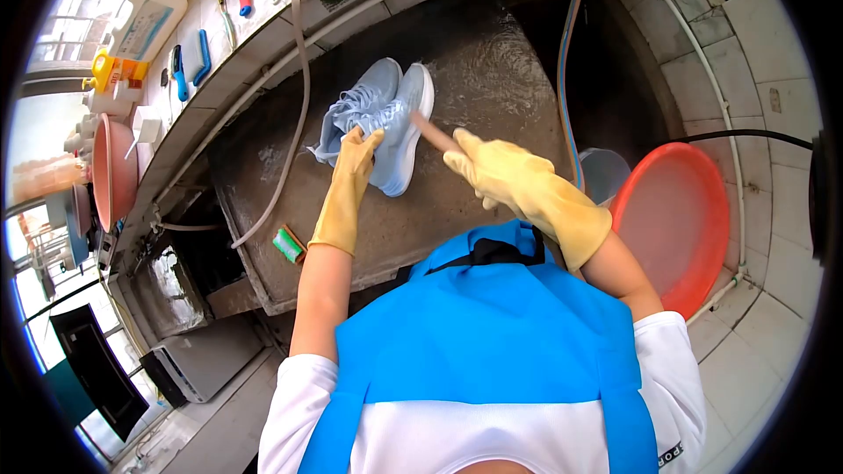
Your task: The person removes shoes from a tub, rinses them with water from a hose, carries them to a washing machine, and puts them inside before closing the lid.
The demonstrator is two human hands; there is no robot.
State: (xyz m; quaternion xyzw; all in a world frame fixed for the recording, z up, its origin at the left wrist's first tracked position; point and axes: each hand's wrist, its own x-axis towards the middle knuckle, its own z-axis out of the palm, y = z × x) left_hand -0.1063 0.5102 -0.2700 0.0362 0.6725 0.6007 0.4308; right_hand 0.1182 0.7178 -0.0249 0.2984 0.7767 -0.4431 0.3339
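Note:
Two light blue shoes with white soles lie side by side on the dark stone slab. My left hand, in a yellow rubber glove, is closed on the right-hand shoe near its opening. The other shoe lies just beyond, to the left. My right hand, gloved alike, grips a pinkish hose-like or handle-like thing, blurred, whose far end reaches the right-hand shoe's side. A green brush lies on the slab left of my left forearm.
A red basin with cloudy liquid stands at the right, beside a clear bucket. A striped hose hangs past the slab's right edge; a pale hose crosses its left part. Brushes and bottles line the left ledge.

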